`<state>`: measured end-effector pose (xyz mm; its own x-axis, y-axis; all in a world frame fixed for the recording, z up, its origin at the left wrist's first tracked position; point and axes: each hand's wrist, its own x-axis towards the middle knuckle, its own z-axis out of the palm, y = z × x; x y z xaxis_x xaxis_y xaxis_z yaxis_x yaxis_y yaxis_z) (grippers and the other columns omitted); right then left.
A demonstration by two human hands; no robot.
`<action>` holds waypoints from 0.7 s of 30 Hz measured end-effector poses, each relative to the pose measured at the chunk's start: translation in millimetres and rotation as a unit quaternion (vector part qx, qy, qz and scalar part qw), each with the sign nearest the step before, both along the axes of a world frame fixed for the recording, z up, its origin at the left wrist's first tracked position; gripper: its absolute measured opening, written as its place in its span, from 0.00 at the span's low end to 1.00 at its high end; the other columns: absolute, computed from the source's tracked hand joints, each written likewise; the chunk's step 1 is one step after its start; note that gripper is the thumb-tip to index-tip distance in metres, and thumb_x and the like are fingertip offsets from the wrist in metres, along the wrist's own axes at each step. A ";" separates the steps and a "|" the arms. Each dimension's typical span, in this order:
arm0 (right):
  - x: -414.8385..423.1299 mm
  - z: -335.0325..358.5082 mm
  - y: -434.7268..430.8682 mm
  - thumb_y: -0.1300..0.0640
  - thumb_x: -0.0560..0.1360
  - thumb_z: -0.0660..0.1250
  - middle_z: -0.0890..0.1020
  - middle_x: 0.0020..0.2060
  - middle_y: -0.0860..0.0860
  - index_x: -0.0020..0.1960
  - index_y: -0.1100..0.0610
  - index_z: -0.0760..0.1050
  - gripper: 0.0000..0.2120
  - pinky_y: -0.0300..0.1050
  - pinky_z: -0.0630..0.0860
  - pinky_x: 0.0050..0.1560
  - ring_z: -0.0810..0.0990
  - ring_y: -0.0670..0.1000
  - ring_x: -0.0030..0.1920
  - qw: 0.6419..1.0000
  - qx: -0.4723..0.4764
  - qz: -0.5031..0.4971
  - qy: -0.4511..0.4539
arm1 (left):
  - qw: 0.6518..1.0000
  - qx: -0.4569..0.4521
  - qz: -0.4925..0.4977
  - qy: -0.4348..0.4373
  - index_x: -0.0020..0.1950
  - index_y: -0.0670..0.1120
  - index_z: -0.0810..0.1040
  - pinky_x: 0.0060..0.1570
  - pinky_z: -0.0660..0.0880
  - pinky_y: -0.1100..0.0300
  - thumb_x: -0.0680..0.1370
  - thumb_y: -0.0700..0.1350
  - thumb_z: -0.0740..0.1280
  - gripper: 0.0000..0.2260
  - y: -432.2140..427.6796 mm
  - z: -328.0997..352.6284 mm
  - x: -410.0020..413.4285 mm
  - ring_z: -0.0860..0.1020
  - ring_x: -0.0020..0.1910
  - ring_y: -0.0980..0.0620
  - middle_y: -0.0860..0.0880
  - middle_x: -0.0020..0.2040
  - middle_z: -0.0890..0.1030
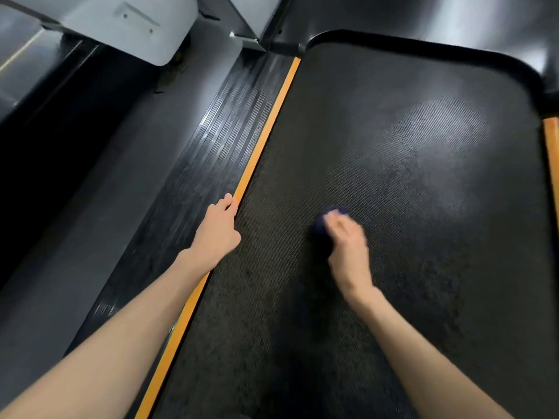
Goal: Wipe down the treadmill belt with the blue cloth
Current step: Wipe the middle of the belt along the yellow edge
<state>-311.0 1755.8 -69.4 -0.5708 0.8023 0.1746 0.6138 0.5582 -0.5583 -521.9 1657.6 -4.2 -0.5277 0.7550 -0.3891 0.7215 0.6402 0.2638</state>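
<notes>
The dark textured treadmill belt (408, 182) fills the middle and right of the view. My right hand (348, 249) is blurred with motion and grips a bunched dark blue cloth (322, 226), pressing it onto the belt near its middle. Only the cloth's far and left edges show past my fingers. My left hand (219, 228) rests on the ribbed left side rail, fingers curled over the orange strip (266, 134) at the belt's left edge.
The ribbed black side rail (211, 140) runs along the belt's left. A second orange strip (552, 158) marks the right edge. The black motor cover rim (423, 49) curves across the far end. A grey machine base (136, 22) stands at upper left.
</notes>
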 end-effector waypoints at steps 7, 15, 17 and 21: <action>56.3 -6.0 14.8 0.66 0.65 0.54 0.78 0.60 0.57 0.61 0.62 0.76 0.27 0.43 0.62 0.66 0.74 0.59 0.62 0.984 0.058 0.153 -0.063 | 1.000 -0.009 -0.009 -0.008 0.77 0.44 0.52 0.63 0.68 0.54 0.75 0.29 0.58 0.32 0.1 0.8 -2.9 0.56 0.73 0.41 0.48 0.77 0.52; 20.0 -6.0 -34.5 0.69 0.66 0.58 0.78 0.61 0.54 0.61 0.60 0.77 0.24 0.36 0.58 0.67 0.68 0.50 0.65 0.941 0.008 0.334 -0.052 | 1.000 -0.007 0.008 -0.027 0.77 0.44 0.51 0.62 0.69 0.53 0.73 0.29 0.60 0.35 -0.2 -1.4 0.2 0.54 0.73 0.40 0.48 0.77 0.50; 39.1 -7.2 -7.2 0.67 0.70 0.59 0.76 0.64 0.52 0.63 0.59 0.75 0.22 0.39 0.59 0.68 0.67 0.50 0.67 0.920 0.013 0.386 -0.067 | 0.999 -0.008 0.004 -0.032 0.77 0.44 0.52 0.66 0.65 0.51 0.74 0.29 0.59 0.33 -0.1 -1.3 -2.6 0.53 0.74 0.40 0.47 0.77 0.50; 68.8 3.6 39.7 0.67 0.66 0.55 0.81 0.56 0.56 0.57 0.61 0.79 0.24 0.37 0.63 0.64 0.77 0.58 0.58 0.992 0.030 0.120 -0.037 | 0.998 -0.007 0.004 -0.057 0.77 0.44 0.52 0.70 0.58 0.49 0.74 0.29 0.58 0.34 -0.3 -1.8 -8.5 0.51 0.74 0.39 0.47 0.77 0.50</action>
<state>-242.2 1795.5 -65.8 -0.7570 0.6310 0.1695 0.4968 0.7244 -0.4779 -530.4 1657.4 -5.9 -0.4863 0.7445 -0.4575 0.6818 0.6507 0.3342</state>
